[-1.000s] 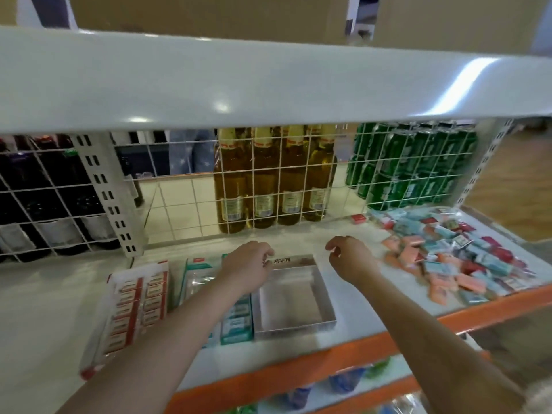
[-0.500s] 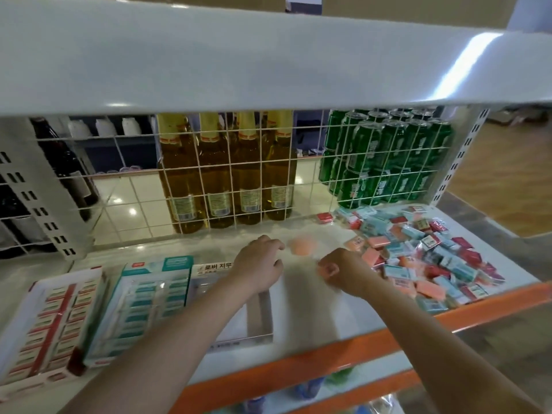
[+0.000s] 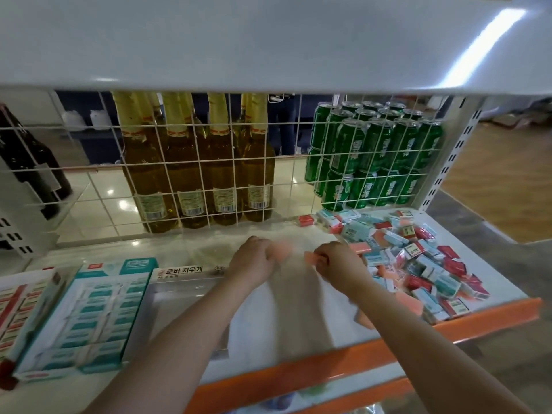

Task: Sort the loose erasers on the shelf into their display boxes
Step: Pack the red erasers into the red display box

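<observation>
1. My left hand is over the white shelf, fingers curled round a pink eraser that pokes out on its right side; the eraser is blurred
2. My right hand is just right of the left one, pinching a second pink eraser at the fingertips, which sticks out to the left
3. The two held erasers are close, a small gap between them, both above bare shelf
4. Loose pile of erasers lies on the right part of the shelf, just beside my right hand: teal-sleeved, red-sleeved and bare pink ones mixed, some stacked on each other
5. One red eraser sits apart at the back, by the wire grid
6. Open box with a Korean label on its back flap is under and left of my left forearm; inside looks bare where I can see it, part is hidden by the arm
7. Teal box left of it, filled with rows of teal erasers
8. Red box at far left, rows of red erasers, partly cut by the frame edge
9. Behind the grid: amber bottles in the middle, green cans on the right, dark bottles on the left
10. Orange edge strip runs along the shelf front; an upper shelf fills the top of the view
</observation>
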